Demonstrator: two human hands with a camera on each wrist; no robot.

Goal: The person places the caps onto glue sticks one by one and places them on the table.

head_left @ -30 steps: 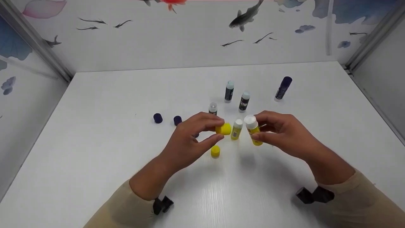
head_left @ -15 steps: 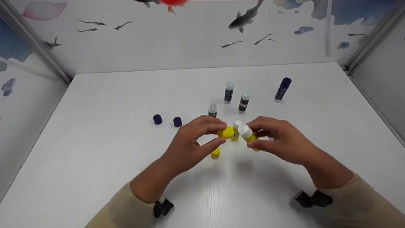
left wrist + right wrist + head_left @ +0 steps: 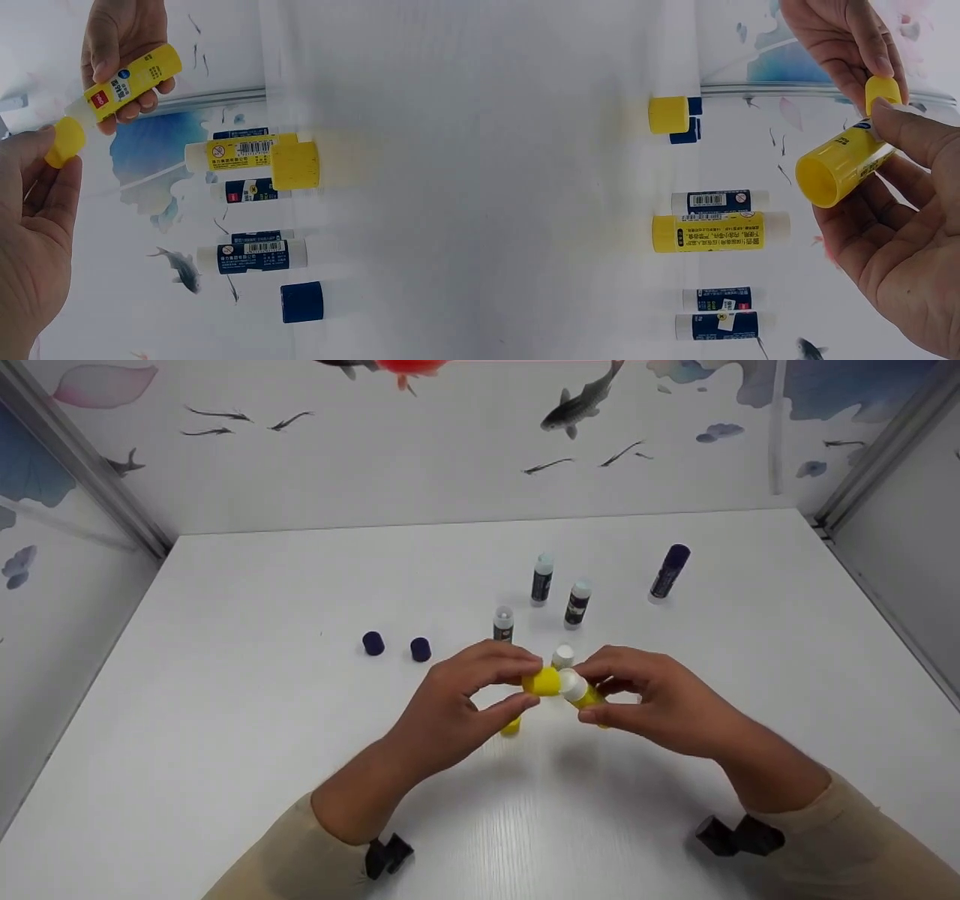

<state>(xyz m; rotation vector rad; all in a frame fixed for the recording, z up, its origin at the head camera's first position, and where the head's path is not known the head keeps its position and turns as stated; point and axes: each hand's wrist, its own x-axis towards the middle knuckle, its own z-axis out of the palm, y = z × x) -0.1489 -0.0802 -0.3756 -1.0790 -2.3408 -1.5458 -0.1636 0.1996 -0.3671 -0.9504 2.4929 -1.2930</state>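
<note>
Between thumb and fingers my left hand (image 3: 457, 712) pinches a yellow cap (image 3: 541, 682). My right hand (image 3: 660, 701) grips a yellow glue stick (image 3: 139, 81), tilted with its white top toward the cap. Cap and white top meet or nearly meet; whether the top is inside the cap I cannot tell. Behind them stands a second yellow glue stick (image 3: 240, 153) without a cap, partly hidden in the head view. Another yellow cap (image 3: 668, 115) is on the table, mostly covered by my left hand in the head view.
Several uncapped dark blue glue sticks (image 3: 577, 604) stand behind the hands. A capped dark blue glue stick (image 3: 669, 573) stands at the back right. Dark blue caps (image 3: 373, 643) lie to the left on the white table (image 3: 247, 750). A printed wall panel (image 3: 450, 450) closes off the back.
Both hands have come closer together and moved slightly toward me. The held glue stick has tipped left, bringing its white top up to the yellow cap.
</note>
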